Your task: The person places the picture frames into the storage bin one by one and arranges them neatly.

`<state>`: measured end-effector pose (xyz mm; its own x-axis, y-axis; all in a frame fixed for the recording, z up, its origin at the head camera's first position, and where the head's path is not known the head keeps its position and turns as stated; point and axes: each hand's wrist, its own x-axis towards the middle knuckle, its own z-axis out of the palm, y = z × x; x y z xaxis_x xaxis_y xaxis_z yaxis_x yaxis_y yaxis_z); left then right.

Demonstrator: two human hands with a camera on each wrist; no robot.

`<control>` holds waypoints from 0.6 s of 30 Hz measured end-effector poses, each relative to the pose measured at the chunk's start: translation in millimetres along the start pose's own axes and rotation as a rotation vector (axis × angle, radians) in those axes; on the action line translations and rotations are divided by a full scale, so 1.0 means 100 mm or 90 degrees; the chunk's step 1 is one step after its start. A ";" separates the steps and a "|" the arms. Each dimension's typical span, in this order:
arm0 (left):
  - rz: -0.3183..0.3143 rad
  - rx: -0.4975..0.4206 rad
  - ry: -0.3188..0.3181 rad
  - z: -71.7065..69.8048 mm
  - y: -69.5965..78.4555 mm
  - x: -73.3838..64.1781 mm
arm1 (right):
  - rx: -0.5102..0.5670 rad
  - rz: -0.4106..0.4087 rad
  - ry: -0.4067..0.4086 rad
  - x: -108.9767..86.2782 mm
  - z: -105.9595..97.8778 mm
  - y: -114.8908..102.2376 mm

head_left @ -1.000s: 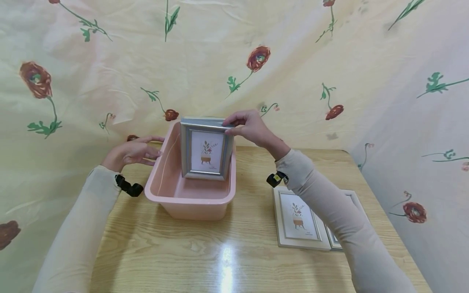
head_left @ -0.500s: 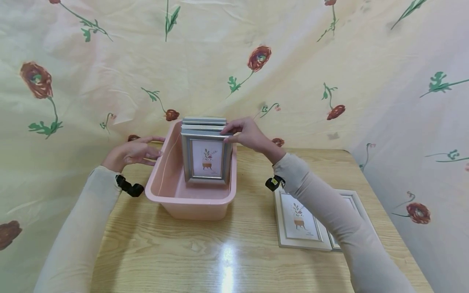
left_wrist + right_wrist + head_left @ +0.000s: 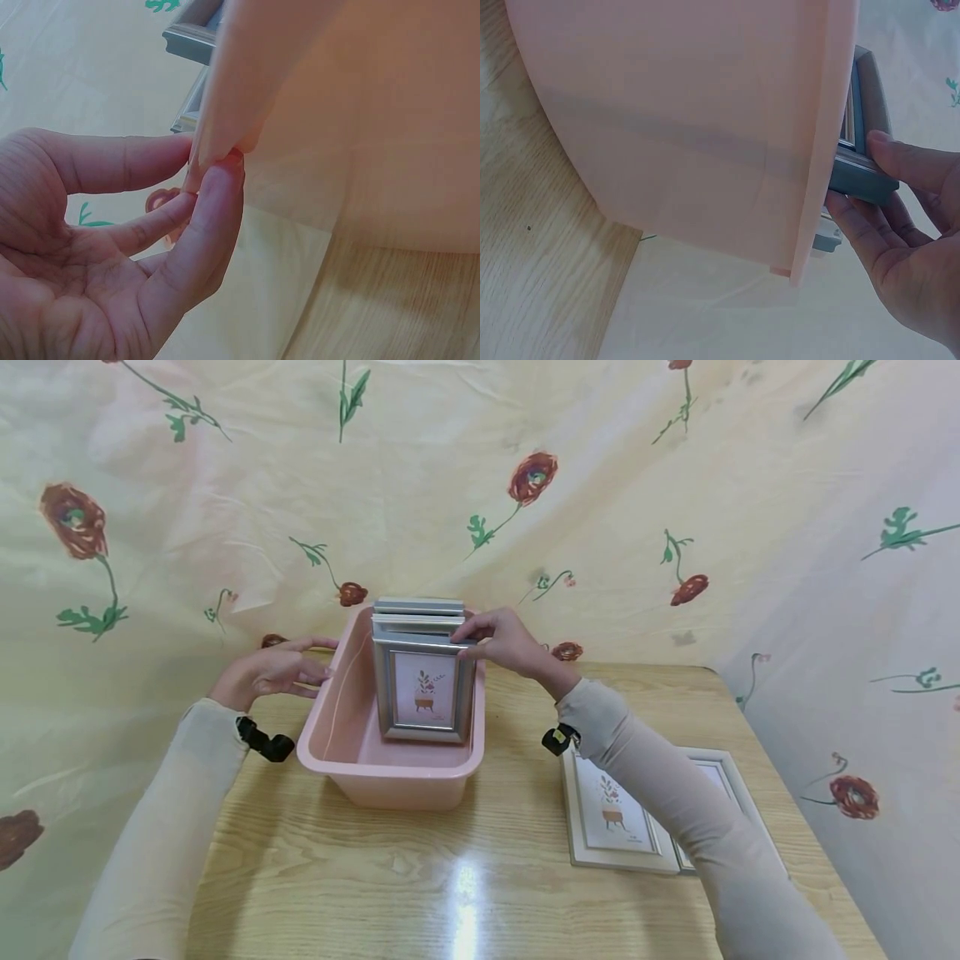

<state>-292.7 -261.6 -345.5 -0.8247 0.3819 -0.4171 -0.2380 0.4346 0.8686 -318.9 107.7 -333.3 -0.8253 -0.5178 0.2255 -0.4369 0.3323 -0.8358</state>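
Note:
A pink plastic bin (image 3: pixel 390 771) stands on the wooden table, with several picture frames upright inside it toward the back. The foremost is a silver-grey picture frame (image 3: pixel 382 693) showing a potted-plant print. At its upper right corner, my right hand (image 3: pixel 510 643) pinches it between thumb and fingers, as the right wrist view also shows on the frame's corner (image 3: pixel 862 180). On the bin's left side, my left hand (image 3: pixel 273 675) pinches the rim; in the left wrist view thumb and fingers meet on the rim (image 3: pixel 214 142). Behind the front frame, only the top edges of the other frames (image 3: pixel 418 607) show.
To the right on the table (image 3: pixel 360 877) lie a cream picture frame (image 3: pixel 615 852) and another picture frame (image 3: pixel 738 785), side by side and partly hidden under my right forearm. A flower-printed cloth (image 3: pixel 420 485) hangs close behind the bin.
My right hand has brought the silver-grey frame down and slightly toward me inside the bin, uncovering the tops of the frames behind. The left hand has stayed on the rim.

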 end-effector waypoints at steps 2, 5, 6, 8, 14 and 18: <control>0.000 -0.003 0.001 0.00 0.00 0.00 | 0.001 -0.004 0.001 0.00 0.01 0.01; 0.002 -0.005 0.000 -0.01 -0.01 0.00 | -0.010 -0.009 0.000 0.00 0.01 0.03; 0.003 -0.007 0.000 -0.01 -0.01 0.00 | -0.014 -0.011 -0.001 0.01 0.01 0.03; 0.003 -0.008 -0.001 -0.01 -0.01 0.00 | -0.024 -0.015 -0.005 0.01 0.01 0.04; 0.004 -0.003 0.001 0.01 0.01 -0.01 | -0.061 -0.012 -0.020 0.00 0.00 0.02; 0.004 -0.003 -0.001 0.01 0.02 -0.02 | -0.080 -0.004 -0.038 0.00 -0.02 -0.02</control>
<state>-291.0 -260.5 -343.6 -0.8250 0.3861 -0.4126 -0.2357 0.4285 0.8723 -318.3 108.5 -330.6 -0.8016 -0.5643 0.1975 -0.4861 0.4228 -0.7648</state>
